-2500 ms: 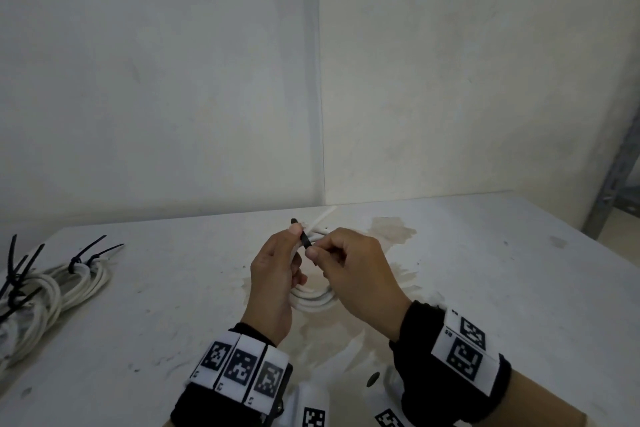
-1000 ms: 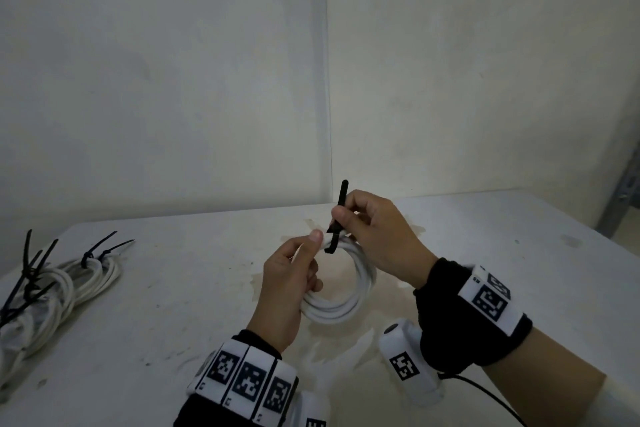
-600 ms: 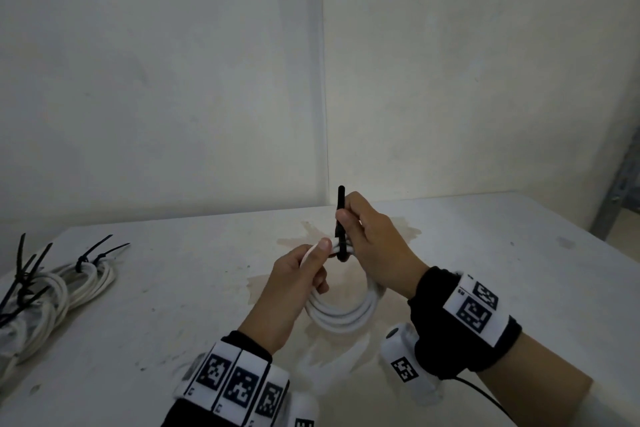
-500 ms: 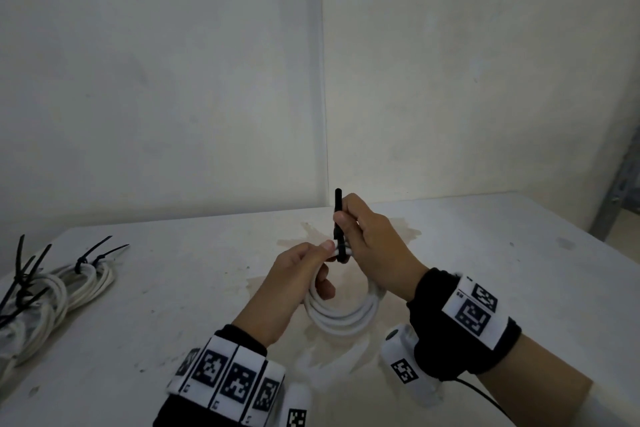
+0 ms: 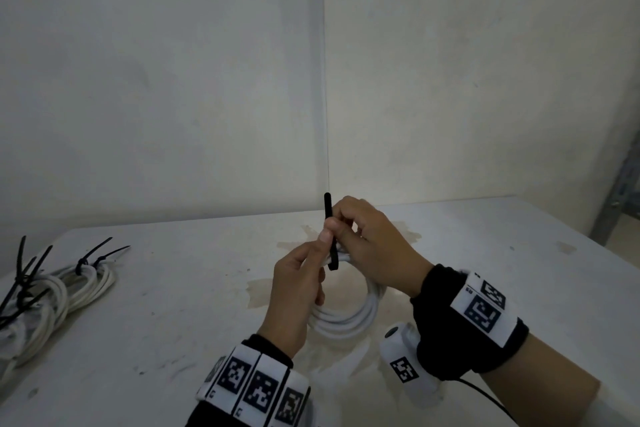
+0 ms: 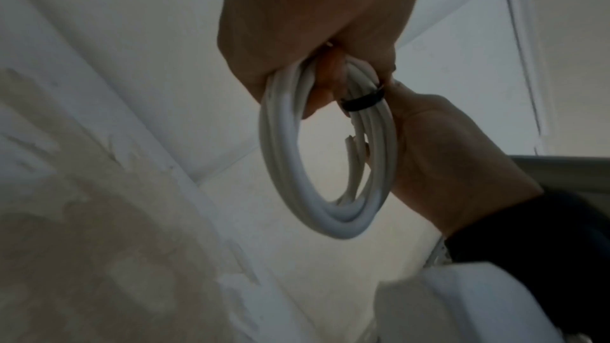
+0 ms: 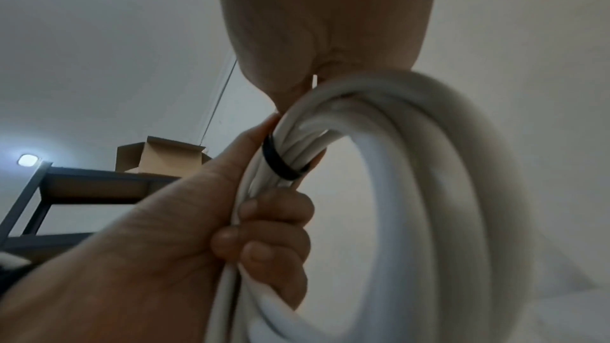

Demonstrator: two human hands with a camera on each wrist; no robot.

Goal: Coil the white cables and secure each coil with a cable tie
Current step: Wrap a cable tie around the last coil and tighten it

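Note:
A coil of white cable (image 5: 346, 321) hangs upright over the table between my hands. My left hand (image 5: 301, 282) grips its top left, fingers curled round the strands (image 7: 264, 241), thumb up against the black cable tie (image 5: 329, 229). My right hand (image 5: 372, 246) pinches the tie's tail, which stands straight up. The tie's loop (image 6: 363, 101) wraps the strands tightly at the top of the coil (image 6: 317, 192); the same loop (image 7: 280, 164) shows in the right wrist view just above my left fingers. The tie's head is hidden by the fingers.
A heap of tied white coils (image 5: 59, 291) with black tie tails sticking up lies at the table's left edge. A stain marks the white table (image 5: 485, 253) under my hands. A metal rack (image 5: 620, 198) stands at the right; a cardboard box (image 7: 161, 158) sits on a shelf.
The coil has come up off the table. My right hand drew the tie's tail upward and the loop closed round the strands. My left thumb shifted up to the tie.

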